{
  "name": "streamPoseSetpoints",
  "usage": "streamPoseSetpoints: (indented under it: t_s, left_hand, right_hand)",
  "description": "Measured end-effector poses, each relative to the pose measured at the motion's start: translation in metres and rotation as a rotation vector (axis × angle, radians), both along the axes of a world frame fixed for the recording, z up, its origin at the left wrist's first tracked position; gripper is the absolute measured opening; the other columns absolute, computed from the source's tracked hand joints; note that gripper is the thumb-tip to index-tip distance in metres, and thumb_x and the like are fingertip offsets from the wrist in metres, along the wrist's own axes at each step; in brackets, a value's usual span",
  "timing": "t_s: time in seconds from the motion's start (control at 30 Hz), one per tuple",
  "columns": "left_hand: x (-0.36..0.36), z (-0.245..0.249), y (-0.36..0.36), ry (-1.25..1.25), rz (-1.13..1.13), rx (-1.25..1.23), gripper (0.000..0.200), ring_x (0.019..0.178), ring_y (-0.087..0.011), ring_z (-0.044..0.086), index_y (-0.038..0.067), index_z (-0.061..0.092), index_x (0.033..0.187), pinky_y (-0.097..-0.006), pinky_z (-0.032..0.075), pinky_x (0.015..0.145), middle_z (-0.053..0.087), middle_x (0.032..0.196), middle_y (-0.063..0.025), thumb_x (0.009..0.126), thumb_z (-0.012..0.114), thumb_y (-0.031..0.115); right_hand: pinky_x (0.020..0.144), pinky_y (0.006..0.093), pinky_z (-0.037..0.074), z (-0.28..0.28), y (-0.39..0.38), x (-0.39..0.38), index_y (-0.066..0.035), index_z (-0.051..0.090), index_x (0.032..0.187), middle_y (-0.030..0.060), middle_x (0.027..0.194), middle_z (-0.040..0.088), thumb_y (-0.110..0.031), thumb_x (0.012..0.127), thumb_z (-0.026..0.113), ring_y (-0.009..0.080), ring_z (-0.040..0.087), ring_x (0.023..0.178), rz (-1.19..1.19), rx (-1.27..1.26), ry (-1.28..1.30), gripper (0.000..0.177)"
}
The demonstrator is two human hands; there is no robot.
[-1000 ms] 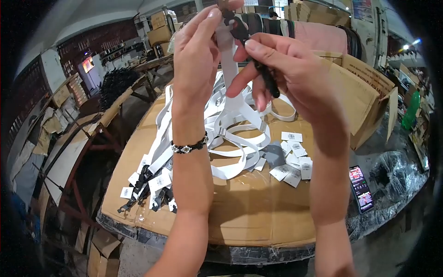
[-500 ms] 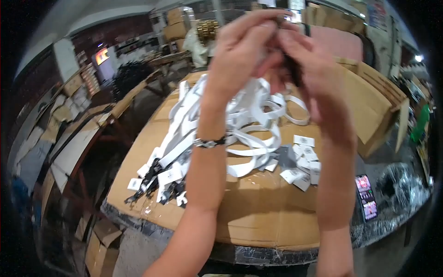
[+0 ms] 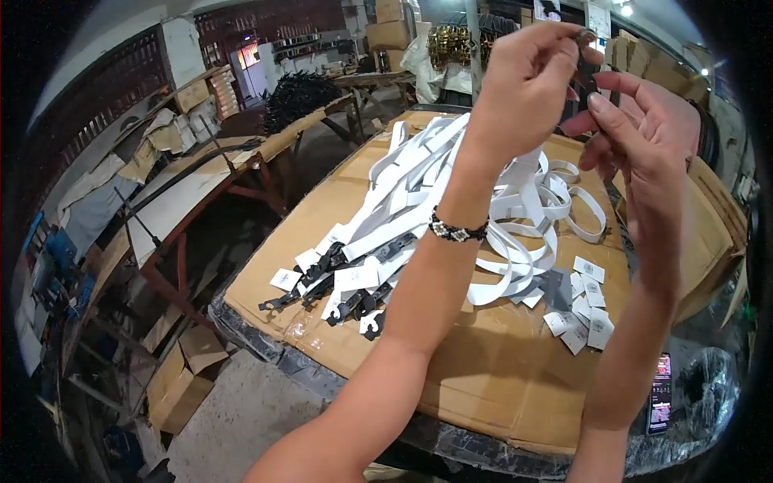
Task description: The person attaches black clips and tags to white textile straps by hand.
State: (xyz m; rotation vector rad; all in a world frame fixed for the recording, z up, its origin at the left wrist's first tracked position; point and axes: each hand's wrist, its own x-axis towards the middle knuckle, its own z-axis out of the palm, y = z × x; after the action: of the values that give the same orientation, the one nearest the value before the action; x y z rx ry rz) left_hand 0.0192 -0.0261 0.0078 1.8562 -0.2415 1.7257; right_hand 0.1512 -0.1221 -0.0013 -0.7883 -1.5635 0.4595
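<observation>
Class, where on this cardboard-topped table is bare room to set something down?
Bare brown cardboard along the near edge, between the black plastic clips and white paper tags; also left of the white fabric straps. Middle is crowded.

Bench [image 3: 483,366] is cardboard-topped. Paper tags [image 3: 584,314] lie loose at right, phone [image 3: 660,394] at the bench edge. Boxes [image 3: 181,377] sit on the floor, left.

Bare cardboard [image 3: 483,366] nr front edge; straps [image 3: 403,185], tags [image 3: 584,315] crowd middle.
</observation>
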Motion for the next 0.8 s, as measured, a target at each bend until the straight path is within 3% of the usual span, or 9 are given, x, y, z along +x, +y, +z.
streamPoseSetpoints:
  t_s: [0.1,0.2,0.23,0.33,0.4,0.8]
  left_hand:
    - [-0.005,0.000,-0.013,0.163,-0.078,-0.071,0.024,0.078,-0.0069,0.065,-0.007,0.066,0.117,-0.0232,0.056,0.069,0.074,0.096,-0.0093,0.102,0.053,0.006]
    - [0.007,0.000,-0.009,0.003,-0.160,-0.026,0.023,0.078,-0.0060,0.064,-0.007,0.067,0.116,-0.0227,0.056,0.066,0.074,0.098,-0.0086,0.102,0.053,0.005]
    - [0.002,0.003,-0.005,0.036,0.013,0.074,0.023,0.079,-0.0073,0.065,-0.006,0.068,0.115,-0.0227,0.056,0.068,0.074,0.100,-0.0092,0.102,0.053,0.005]
    - [0.002,0.005,-0.011,0.052,-0.187,-0.094,0.028,0.097,-0.0143,0.069,-0.008,0.066,0.121,-0.0258,0.057,0.082,0.074,0.111,-0.0131,0.104,0.048,0.005]
    - [0.002,0.004,-0.007,0.071,-0.191,-0.089,0.030,0.100,-0.0158,0.070,-0.007,0.065,0.125,-0.0263,0.058,0.086,0.073,0.115,-0.0137,0.105,0.047,0.007]
    - [0.002,0.002,-0.015,0.136,-0.104,-0.119,0.029,0.090,-0.0107,0.069,-0.004,0.067,0.125,-0.0257,0.060,0.080,0.073,0.117,-0.0114,0.104,0.049,0.007]
  right_hand:
    - [0.058,0.0203,0.042,-0.004,0.007,0.002,0.001,0.052,0.131,0.0081,0.094,0.072,-0.022,0.100,0.065,0.0073,0.062,0.066,0.056,0.066,0.127,0.041]
    - [0.052,0.0232,0.041,-0.008,0.011,-0.004,0.000,0.054,0.119,0.0131,0.089,0.074,-0.020,0.099,0.064,0.0140,0.066,0.062,-0.018,0.158,0.224,0.030]
    - [0.052,0.0239,0.042,-0.007,0.010,0.000,-0.001,0.053,0.114,0.0132,0.090,0.074,-0.019,0.099,0.064,0.0140,0.066,0.064,0.028,0.136,0.187,0.026]
    - [0.045,0.0231,0.041,-0.006,0.011,-0.007,-0.001,0.052,0.107,0.0146,0.083,0.075,-0.008,0.098,0.061,0.0142,0.066,0.056,0.089,0.134,0.246,0.015]
    - [0.044,0.0226,0.041,-0.007,0.010,-0.011,0.000,0.051,0.104,0.0165,0.082,0.074,-0.005,0.098,0.061,0.0140,0.067,0.056,0.108,0.151,0.290,0.013]
    - [0.045,0.0225,0.039,-0.008,0.008,-0.014,-0.002,0.048,0.104,0.0150,0.083,0.072,-0.009,0.099,0.064,0.0172,0.068,0.058,0.082,0.208,0.295,0.018]
